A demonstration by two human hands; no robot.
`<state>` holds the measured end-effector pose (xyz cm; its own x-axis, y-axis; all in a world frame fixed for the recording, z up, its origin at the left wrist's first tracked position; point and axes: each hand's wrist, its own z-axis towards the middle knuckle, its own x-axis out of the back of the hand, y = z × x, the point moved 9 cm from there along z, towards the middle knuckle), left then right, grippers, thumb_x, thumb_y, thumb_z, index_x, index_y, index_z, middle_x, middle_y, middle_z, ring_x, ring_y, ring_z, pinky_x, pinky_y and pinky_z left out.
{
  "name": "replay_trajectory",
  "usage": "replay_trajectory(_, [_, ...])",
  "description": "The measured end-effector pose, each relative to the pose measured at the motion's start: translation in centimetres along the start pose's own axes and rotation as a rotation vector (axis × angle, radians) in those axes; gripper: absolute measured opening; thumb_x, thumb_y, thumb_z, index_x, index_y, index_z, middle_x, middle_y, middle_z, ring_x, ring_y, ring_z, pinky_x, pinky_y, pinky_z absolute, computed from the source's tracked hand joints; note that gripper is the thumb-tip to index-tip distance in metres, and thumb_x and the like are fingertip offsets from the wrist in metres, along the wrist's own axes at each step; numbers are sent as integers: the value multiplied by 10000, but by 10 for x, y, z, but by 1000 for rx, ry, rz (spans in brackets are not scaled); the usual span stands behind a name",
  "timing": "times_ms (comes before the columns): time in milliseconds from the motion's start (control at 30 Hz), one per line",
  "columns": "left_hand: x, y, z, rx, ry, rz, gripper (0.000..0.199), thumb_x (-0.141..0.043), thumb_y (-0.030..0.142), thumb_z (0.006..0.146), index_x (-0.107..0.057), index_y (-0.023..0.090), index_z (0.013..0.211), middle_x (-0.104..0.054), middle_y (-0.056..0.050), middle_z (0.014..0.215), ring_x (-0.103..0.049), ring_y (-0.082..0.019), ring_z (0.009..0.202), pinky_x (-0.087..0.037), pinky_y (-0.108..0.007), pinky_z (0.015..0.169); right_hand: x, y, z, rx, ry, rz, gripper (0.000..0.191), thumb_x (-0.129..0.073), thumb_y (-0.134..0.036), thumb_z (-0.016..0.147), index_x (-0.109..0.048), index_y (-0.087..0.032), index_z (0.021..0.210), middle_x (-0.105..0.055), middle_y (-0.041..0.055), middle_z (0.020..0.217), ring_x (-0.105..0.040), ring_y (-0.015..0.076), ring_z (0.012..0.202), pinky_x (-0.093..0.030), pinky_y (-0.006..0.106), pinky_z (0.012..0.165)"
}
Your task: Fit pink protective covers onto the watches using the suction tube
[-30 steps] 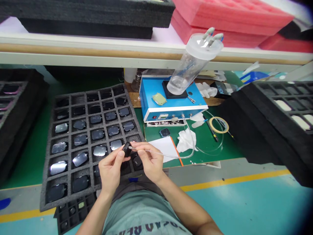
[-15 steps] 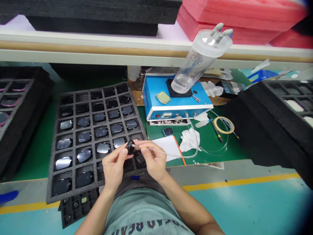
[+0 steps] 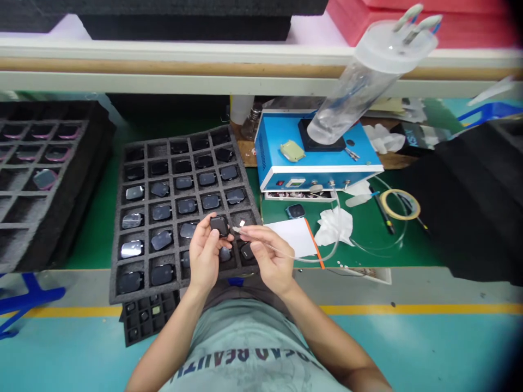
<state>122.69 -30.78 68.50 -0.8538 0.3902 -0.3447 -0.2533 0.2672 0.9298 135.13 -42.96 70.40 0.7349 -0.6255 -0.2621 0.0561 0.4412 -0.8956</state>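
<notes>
My left hand (image 3: 205,256) grips a small black watch-like case (image 3: 219,225), its dark flat face turned up. Between the fingers of my right hand (image 3: 273,260) is the tip of a clear thin tube (image 3: 286,253), just right of the case and apart from it. A small white piece (image 3: 242,223) shows by the tube's tip. Both hands are over the near right part of a grey foam tray (image 3: 115,239), whose compartments hold several dark, glossy watch-like cases (image 3: 162,212). The tube runs to the front of a blue machine (image 3: 278,141).
A clear cylinder (image 3: 347,103) stands tilted on the machine. White paper (image 3: 292,237), crumpled tissue (image 3: 335,226) and a tape roll (image 3: 400,204) lie to the right. Another foam tray (image 3: 81,158) is at left; black cloth (image 3: 457,201) hangs at right.
The case in my left hand has turned from edge-on to face-up. The tube tip in my right hand has come away from it. The whole view has shifted left.
</notes>
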Motion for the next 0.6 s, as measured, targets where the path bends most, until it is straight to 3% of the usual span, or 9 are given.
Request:
replay_trajectory(200, [2,5,-3,-7,21,7,515,-919,320,757,-681,188,1195,-591,38,783,-495,-57,584,-424,-163,539,14,-1,-27,-244,-40,61,161,-693,-348,1002,-792,-267,1099,-829,42,1010,-823,168,854,-692,273,796])
replay_trajectory(333, [0,2,-4,18,-30,-64,431,-857,418,808,-707,162,1120,-563,37,716,-455,-59,495,-329,-182,449,23,-2,-45,-339,-91,22,166,-713,-367,987,-793,-254,1077,-843,45,924,-818,159,775,-687,242,733])
replay_trajectory(433, [-4,0,-5,37,-97,-140,468,-775,545,852,-726,159,1111,-636,-18,771,-538,-108,532,-375,-213,455,27,0,-52,-363,-98,4,158,-722,-363,979,-793,-258,1072,-844,42,921,-814,151,762,-682,230,722])
replay_trajectory(600, [-2,2,-5,35,-59,-202,524,-783,610,835,-776,167,1116,-625,-65,931,-582,-157,778,-499,-261,654,26,8,-55,-388,-120,-20,173,-712,-381,980,-791,-255,1069,-842,51,933,-812,155,790,-671,226,712])
